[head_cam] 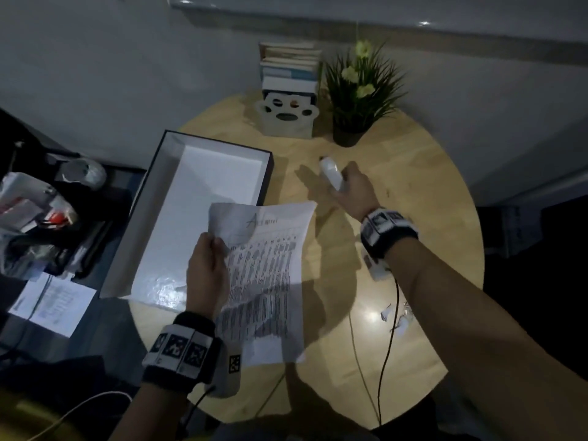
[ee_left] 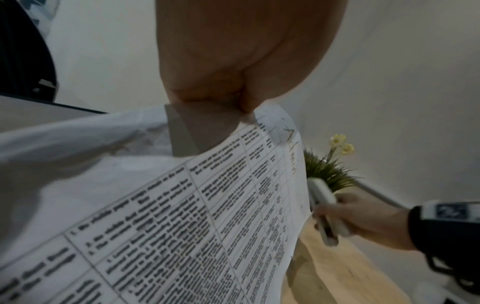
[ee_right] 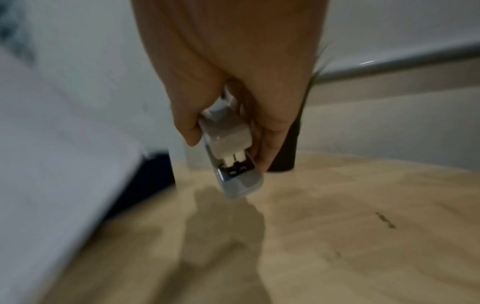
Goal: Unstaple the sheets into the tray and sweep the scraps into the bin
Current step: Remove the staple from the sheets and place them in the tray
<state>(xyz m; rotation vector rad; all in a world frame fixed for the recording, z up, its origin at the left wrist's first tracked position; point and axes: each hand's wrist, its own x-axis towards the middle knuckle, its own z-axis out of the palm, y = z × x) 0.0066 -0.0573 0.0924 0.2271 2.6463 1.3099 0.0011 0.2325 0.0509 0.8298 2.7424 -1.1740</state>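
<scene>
My left hand (head_cam: 208, 268) pinches the printed sheets (head_cam: 264, 275) near their top left corner and holds them above the round wooden table (head_cam: 413, 218), just right of the tray. In the left wrist view the sheets (ee_left: 182, 216) hang below the thumb. The tray (head_cam: 203, 198) is a dark box with a white inside, and nothing lies in it. My right hand (head_cam: 353, 189) grips a white stapler-like tool (head_cam: 331, 171) farther back over the table; in the right wrist view this tool (ee_right: 231, 158) points down at the wood. Small white paper scraps (head_cam: 397, 316) lie on the table under my right forearm.
A potted green plant (head_cam: 359, 97) and a paw-shaped holder (head_cam: 286, 117) with books stand at the table's back. To the left, a dark surface carries clutter (head_cam: 41, 218) and a loose paper (head_cam: 54, 303). Cables (head_cam: 386, 361) run across the table's near side.
</scene>
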